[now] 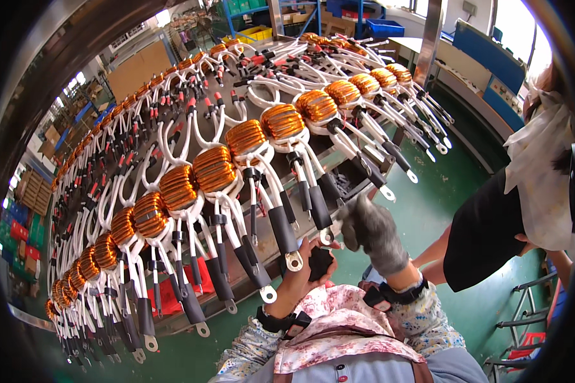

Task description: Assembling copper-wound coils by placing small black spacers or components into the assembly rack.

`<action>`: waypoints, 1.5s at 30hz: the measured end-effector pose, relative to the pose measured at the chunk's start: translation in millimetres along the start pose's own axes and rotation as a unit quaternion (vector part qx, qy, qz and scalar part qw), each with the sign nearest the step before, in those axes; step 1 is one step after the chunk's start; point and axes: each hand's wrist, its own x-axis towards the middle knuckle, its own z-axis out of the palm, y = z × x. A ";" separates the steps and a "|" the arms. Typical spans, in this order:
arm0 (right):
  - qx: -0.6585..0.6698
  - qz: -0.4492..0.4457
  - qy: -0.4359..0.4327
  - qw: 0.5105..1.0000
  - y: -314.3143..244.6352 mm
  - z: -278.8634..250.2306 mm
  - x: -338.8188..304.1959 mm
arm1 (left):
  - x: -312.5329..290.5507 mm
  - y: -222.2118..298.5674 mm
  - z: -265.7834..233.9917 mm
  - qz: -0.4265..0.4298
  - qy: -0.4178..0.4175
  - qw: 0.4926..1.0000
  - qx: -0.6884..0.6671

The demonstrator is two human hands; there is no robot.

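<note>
Copper-wound ring coils (pixel 214 168) line the near edge of the rack, white leads hanging off it. Many leads end in black sleeves (pixel 282 230) and ring terminals (pixel 294 260). Beneath these ends, my bare left hand (pixel 297 278) is curled around a small dark bundle (pixel 321 263); its kind cannot be made out. To its right, my right hand (pixel 375 235), in a grey glove, has its fingers bent together beside a sleeved lead (pixel 319 207). Whatever its fingertips hold, if anything, is hidden.
More coils (pixel 134 96) run along the rack's far edge. Loose black pieces (pixel 345 184) lie in a tray under the near edge. A red bag or cloth (pixel 180 290) hangs below left. Another person (pixel 492 223) stands close at right; a metal post (pixel 430 41) rises behind.
</note>
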 end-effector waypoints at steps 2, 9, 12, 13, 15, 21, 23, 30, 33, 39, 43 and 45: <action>-0.113 -0.060 0.044 0.991 9.0 2.2 -22.1 | 2.7 -6.0 0.9 0.031 -0.028 0.999 0.013; -0.501 -0.258 0.122 0.817 51.6 11.7 -42.4 | 6.9 -17.4 21.9 0.043 0.024 0.998 0.041; -0.525 -0.290 0.106 0.793 50.6 16.8 -40.4 | 13.8 -29.0 10.7 0.029 0.038 0.999 -0.017; -0.540 -0.302 0.123 0.776 52.8 20.9 -40.2 | 14.6 -30.2 9.6 0.027 0.080 0.996 -0.042; -0.553 -0.312 0.138 0.760 59.2 19.4 -39.4 | 12.3 -16.6 11.9 0.000 0.033 0.995 -0.095; -0.568 -0.340 0.098 0.743 66.9 16.6 -41.2 | 22.9 -43.6 1.0 0.080 0.068 0.993 0.056; -0.584 -0.355 0.076 0.726 69.2 14.5 -41.3 | 20.9 -33.2 9.2 0.039 0.021 0.998 -0.045; -0.593 -0.376 0.032 0.712 73.3 7.9 -39.9 | 17.9 -36.3 6.1 0.020 0.034 0.999 -0.035; -0.563 -0.401 0.036 0.722 75.0 10.8 -39.6 | 20.9 -36.2 -7.3 0.016 -0.031 0.996 -0.082; -0.327 -0.306 0.049 0.893 57.4 12.3 -39.4 | 13.3 -17.4 12.7 -0.024 0.040 0.993 -0.104; 0.077 -0.161 0.114 0.977 21.7 -12.0 -38.0 | 25.6 -6.0 13.6 -0.006 -0.032 0.997 -0.077; 0.133 -0.165 0.103 0.972 4.1 -28.9 -38.8 | 53.5 -7.0 13.7 0.024 -0.120 0.992 -0.035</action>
